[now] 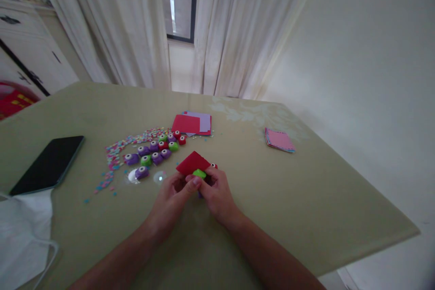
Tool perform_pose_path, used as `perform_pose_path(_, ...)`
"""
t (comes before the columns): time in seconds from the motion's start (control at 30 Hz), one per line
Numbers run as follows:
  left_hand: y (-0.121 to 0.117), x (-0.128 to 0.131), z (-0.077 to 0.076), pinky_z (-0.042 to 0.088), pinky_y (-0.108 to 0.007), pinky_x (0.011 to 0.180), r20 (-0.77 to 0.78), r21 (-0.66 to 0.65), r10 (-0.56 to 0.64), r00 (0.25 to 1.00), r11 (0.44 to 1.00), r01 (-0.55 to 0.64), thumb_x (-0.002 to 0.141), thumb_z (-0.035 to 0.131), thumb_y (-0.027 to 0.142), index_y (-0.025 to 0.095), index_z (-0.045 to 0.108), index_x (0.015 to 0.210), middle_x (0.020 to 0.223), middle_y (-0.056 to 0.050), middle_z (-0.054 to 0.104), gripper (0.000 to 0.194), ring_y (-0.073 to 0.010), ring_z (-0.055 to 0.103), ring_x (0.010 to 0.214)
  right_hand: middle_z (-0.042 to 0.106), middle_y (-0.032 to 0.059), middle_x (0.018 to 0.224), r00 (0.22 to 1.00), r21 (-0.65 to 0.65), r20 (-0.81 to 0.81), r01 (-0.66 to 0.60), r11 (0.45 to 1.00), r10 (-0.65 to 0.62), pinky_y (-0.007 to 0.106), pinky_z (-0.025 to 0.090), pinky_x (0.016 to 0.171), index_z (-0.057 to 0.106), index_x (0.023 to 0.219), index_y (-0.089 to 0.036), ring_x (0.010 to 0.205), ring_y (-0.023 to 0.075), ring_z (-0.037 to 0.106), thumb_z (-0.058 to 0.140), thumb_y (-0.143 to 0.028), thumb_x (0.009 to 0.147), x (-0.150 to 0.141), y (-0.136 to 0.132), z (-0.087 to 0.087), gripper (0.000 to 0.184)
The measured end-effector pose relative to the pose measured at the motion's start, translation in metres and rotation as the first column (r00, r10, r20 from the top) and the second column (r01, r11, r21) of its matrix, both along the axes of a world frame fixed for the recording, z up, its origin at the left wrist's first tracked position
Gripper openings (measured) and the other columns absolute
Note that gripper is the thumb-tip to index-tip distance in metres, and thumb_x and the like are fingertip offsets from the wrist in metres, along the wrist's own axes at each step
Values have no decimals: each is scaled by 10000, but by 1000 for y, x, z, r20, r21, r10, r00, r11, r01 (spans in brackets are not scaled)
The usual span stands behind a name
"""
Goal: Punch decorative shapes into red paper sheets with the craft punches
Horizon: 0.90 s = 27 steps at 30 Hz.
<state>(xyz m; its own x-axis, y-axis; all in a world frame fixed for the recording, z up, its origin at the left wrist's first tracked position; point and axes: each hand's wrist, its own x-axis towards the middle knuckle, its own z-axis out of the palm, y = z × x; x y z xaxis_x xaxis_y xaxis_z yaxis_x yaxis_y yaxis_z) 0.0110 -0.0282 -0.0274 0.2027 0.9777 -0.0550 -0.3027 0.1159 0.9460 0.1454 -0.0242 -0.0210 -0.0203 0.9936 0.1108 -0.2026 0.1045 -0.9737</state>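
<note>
A red paper square [193, 163] stands tilted between my hands, over the table. Just below its lower edge is a small green craft punch [199, 173], partly covered by my fingers. My left hand [175, 195] is closed at the paper's left side, its thumb against the punch. Closed around the punch from the right, my right hand [217, 192] also touches the paper's right corner. How the paper sits in the punch is hidden. Near the right fingers a red punch [214, 166] shows in part, and a bit of purple shows under the hands.
Several purple, green and red punches [157, 158] lie left of my hands, beside scattered paper confetti [113, 157]. Behind are stacked red and lilac papers [186, 124]; at right, a pink paper stack [279, 139]. A phone [49, 163] and white face mask [25, 235] lie at left.
</note>
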Motion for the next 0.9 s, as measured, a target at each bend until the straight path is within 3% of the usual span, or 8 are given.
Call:
perform_pose_path(0.3,-2,-3,5,613,-354,927,-26,-29,17,1000,999,-17,806,899,483,180,817,1007,1027,-98,834,373,-290,773,1003,701,23,749,1000,6,-25,-15,1000,15,305,506,730,835,716,-221,739,191,618,890,-481,765,-3,1,2,271)
perform_pose_path(0.47,2,-9,8,628,-370,916,-92,-17,10,996,1000,-11,788,907,512,192,801,902,1000,-92,835,357,-268,775,911,756,38,881,999,40,-5,-37,999,37,299,498,739,871,898,-240,820,202,646,880,-458,810,-3,1,-1,235)
perform_pose_path(0.7,3,-7,3,599,-403,1038,-36,-10,-55,998,998,55,766,928,496,214,814,1142,1183,-108,824,484,-323,764,1126,740,43,867,998,72,65,3,997,-8,291,506,696,852,862,-221,783,193,639,884,-597,766,1,0,1,389)
perform_pose_path(0.9,3,-3,3,589,-408,1064,43,18,-66,997,998,65,805,914,456,212,788,1244,1275,-126,797,519,-321,745,1189,719,35,867,998,48,57,-27,998,25,278,519,681,824,853,-207,733,172,628,884,-602,752,1,-1,7,412)
